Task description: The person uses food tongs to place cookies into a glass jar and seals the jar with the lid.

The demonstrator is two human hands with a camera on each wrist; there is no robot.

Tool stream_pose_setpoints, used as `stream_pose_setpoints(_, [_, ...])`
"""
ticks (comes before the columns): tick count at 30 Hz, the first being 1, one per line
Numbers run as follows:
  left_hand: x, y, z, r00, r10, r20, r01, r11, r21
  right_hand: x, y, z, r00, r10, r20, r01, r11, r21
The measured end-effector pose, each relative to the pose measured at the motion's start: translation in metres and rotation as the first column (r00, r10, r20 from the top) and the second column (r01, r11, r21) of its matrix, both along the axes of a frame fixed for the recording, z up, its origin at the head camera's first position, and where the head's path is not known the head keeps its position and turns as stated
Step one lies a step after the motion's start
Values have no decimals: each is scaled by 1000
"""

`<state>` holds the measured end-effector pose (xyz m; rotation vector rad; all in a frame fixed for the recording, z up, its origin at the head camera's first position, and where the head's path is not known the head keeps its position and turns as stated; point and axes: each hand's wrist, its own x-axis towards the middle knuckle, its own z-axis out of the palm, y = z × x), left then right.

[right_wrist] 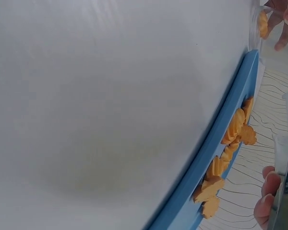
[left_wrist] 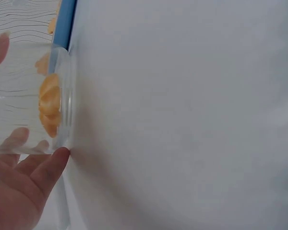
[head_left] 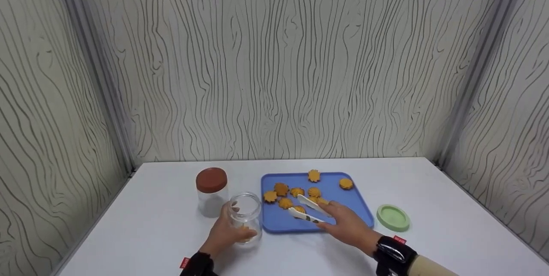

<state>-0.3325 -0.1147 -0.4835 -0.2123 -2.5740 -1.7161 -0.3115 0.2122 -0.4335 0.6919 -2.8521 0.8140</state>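
My left hand [head_left: 226, 229] grips a clear, lidless jar [head_left: 254, 212] by its side, left of the blue tray [head_left: 274, 221]. In the left wrist view an orange, ridged cookie [left_wrist: 49, 106] lies at the jar's bottom. My right hand [head_left: 349, 226] holds white tongs [head_left: 312, 205] with dark marks over the tray. Their two arms are spread, tips pointing left, and no cookie shows between the tips. Several scalloped cookies [head_left: 281, 189] are scattered on the tray, one [head_left: 299, 210] right beside the nearer tip. Only part of the tongs shows in the right wrist view.
A second clear jar with a reddish-brown lid [head_left: 211, 180] stands behind and left of my left hand. On the right of the tray lies a round, pale green lid [head_left: 393, 217]. Wood-grain panels [head_left: 274, 74] enclose the white table [head_left: 141, 224] at the back and sides.
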Motion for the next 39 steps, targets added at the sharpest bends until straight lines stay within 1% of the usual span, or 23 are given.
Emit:
stream_pose_setpoints(2, [-1, 1, 1, 1000, 8, 19, -8, 1000, 2, 1, 2, 0, 1000, 6, -8, -6, 1000, 1])
stream_pose_setpoints(5, [-1, 2, 2, 999, 23, 47, -22, 1000, -7, 1, 3, -1, 1000, 7, 4, -7, 1000, -6])
stream_pose_setpoints(10, [-2, 2, 3, 996, 37, 79, -34, 999, -35, 0, 2, -4, 998, -17, 55, 17, 1000, -8])
stream_pose_setpoints(14, [-2, 0, 3, 997, 29, 77, -27, 999, -33, -2, 1, -6, 996, -39, 76, 40, 999, -13])
stream_pose_setpoints(21, [-2, 0, 2, 998, 20, 58, -18, 999, -29, -3, 1, -9, 996, -58, 63, 58, 998, 3])
stream_pose_setpoints(25, [-3, 1, 2, 997, 24, 67, -22, 999, -31, -5, -1, -11, 992, -92, 81, 91, 996, 12])
stream_pose_setpoints(28, [-3, 1, 1, 998, 23, 62, -22, 999, -26, -7, -2, -14, 989, -113, 91, 113, 994, 10])
stream_pose_setpoints(34, [-1, 0, 0, 1000, -6, -2, 6, 1000, -15, -11, -2, -19, 992, -113, 57, 112, 993, 27])
stream_pose_setpoints(39, [-1, 0, 1, 1000, -2, 14, 2, 1000, -8, -14, -4, -21, 983, -157, 101, 154, 987, 34])
